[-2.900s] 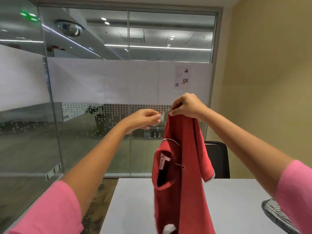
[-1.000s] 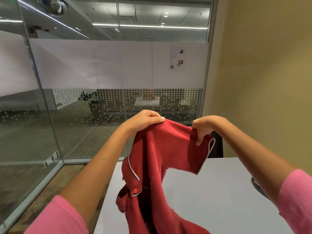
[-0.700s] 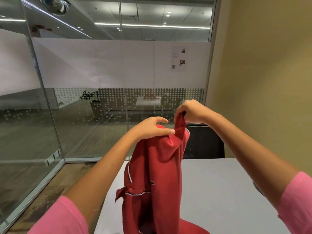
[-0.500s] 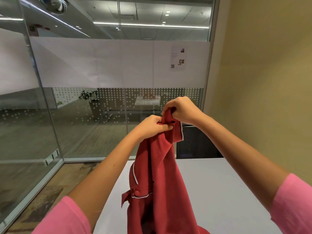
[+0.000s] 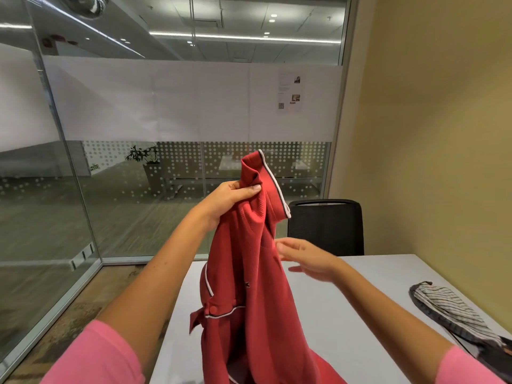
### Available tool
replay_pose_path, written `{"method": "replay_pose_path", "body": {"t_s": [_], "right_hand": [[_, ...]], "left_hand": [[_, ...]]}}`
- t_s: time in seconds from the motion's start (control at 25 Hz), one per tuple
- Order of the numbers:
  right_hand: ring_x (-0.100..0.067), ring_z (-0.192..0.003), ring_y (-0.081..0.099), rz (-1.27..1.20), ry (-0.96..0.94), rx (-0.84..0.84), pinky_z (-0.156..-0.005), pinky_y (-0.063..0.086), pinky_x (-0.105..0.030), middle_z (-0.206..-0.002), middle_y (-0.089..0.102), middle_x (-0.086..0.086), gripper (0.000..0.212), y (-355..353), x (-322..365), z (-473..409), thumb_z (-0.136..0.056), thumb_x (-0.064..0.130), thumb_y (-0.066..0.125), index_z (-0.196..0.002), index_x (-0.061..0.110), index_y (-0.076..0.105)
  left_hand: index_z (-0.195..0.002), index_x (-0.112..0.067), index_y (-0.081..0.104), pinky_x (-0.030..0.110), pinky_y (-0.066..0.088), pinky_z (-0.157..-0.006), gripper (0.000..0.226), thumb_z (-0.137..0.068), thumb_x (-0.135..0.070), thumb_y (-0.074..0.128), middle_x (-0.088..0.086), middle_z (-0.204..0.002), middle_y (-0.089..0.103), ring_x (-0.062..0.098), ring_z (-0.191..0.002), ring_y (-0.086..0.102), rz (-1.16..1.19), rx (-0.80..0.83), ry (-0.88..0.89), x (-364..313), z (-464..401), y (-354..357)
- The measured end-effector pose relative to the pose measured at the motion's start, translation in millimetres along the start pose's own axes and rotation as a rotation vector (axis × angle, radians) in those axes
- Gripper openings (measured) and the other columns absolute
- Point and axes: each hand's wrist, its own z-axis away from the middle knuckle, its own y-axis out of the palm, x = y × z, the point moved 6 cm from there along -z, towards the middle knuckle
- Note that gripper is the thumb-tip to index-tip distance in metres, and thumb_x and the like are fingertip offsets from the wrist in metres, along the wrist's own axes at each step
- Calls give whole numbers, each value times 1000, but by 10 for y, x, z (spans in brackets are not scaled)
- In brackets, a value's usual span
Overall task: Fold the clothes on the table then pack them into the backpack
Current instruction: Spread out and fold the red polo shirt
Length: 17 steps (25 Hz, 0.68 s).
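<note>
Your left hand (image 5: 231,199) grips a bunched fold near the top of the red shirt (image 5: 249,286), holding it up above the near part of the white table (image 5: 360,314), with the hem trailing down to the tabletop. Your right hand (image 5: 307,259) has its fingers loose and straight, holding nothing, at the shirt's right edge; contact is unclear. A striped garment (image 5: 448,311) lies at the table's right edge, a black chair (image 5: 327,225) behind the table's far side
</note>
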Motion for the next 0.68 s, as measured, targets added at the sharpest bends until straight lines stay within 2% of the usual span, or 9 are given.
{"method": "replay_pose_path", "body": {"t_s": [0.08,0.16,0.24,0.32,0.36,0.44,0.52,0.6,0.68], "right_hand": [[-17,-118,57,-23,-18,70,-106,34,-49,-123,65,3,40,96,-84,-4,-88,41,64,-123,21,62],[-22,-106,61,-55,-71,57,-105,39,-50,-113,68,-7,38,100,-26,0,-85,32,70,-116,10,65],[-24,-97,64,-96,-94,10,-99,45,-47,-105,68,-12,47,41,73,33,-74,34,80,-107,3,65],[-20,-88,64,-114,-103,-13,-84,52,-37,-94,68,-9,53,-49,129,68,-61,42,87,-94,7,66],[-17,-83,63,-121,-110,-11,-77,52,-30,-90,67,-6,49,-87,154,98,-60,44,87,-88,11,65],[-13,-78,60,-147,-118,-11,-70,49,-24,-85,65,-1,30,-148,183,148,-70,37,80,-86,15,67],[-13,-79,61,-198,-135,-61,-71,48,-25,-87,66,-2,9,-179,209,160,-86,22,69,-93,15,70],[-14,-83,63,-167,-143,-173,-76,48,-26,-90,69,-4,13,-204,233,143,-91,10,62,-98,14,72],[-15,-84,64,-74,-160,-275,-79,48,-25,-87,72,-4,14,-217,271,105,-89,7,64,-95,15,74]], "left_hand": [[-88,-13,69,21,56,-69,7,-87,-18,64,-1,-80,72,10,-68,67,46,21,-2,-37,31,-25],[-90,-12,68,21,56,-69,7,-89,-16,61,-1,-79,72,9,-68,68,54,31,-3,-60,73,-58],[-89,-13,67,21,56,-67,7,-89,-16,61,-1,-77,72,9,-66,68,70,-1,-13,-62,102,-154],[-89,-13,68,22,56,-66,7,-88,-18,63,0,-77,73,11,-67,68,62,-63,-37,-46,124,-317],[-90,-14,69,23,56,-68,7,-87,-19,65,0,-78,74,12,-69,69,31,-99,-55,-20,127,-412],[-92,-15,69,26,54,-72,7,-86,-19,68,0,-80,74,18,-78,67,-45,-199,-91,81,115,-598],[-105,-13,66,29,49,-80,21,-87,-24,69,1,-97,69,23,-97,61,-285,-364,-94,202,84,-805],[-128,-10,50,35,43,-92,55,-85,-37,70,8,-123,59,28,-116,54,-761,-519,-135,307,99,-947],[-137,-12,40,39,42,-93,70,-82,-40,72,18,-129,56,35,-117,53,-1017,-534,-105,378,118,-867]]}}
